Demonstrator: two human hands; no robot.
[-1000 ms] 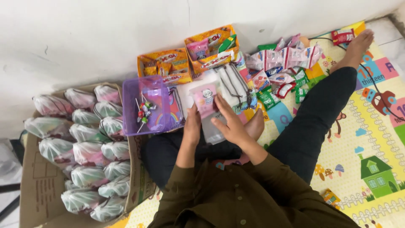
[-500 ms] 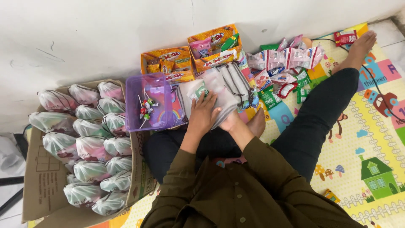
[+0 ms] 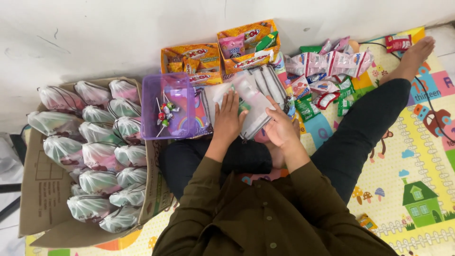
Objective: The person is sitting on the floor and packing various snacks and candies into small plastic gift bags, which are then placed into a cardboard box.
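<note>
I sit on a play mat with a translucent white drawstring pouch [image 3: 253, 106] held over my lap. My left hand [image 3: 229, 119] lies flat on the pouch's left side, fingers spread over a green snack packet inside it. My right hand [image 3: 280, 127] grips the pouch's right edge. A purple plastic tub [image 3: 167, 90] with a few lollipops [image 3: 163, 114] in it stands just left of my left hand. More flat pouches [image 3: 265, 80] lie stacked behind the held one.
A cardboard box [image 3: 40, 199] at the left holds several filled drawstring pouches. Two orange snack display boxes [image 3: 192, 57] stand against the white wall. Loose snack packets [image 3: 327, 64] are spread at the right by my outstretched leg [image 3: 374, 114].
The pouch has tilted and shifted to the right. My left hand moved onto its left side and spread flat, and my right hand slid to its right edge.
</note>
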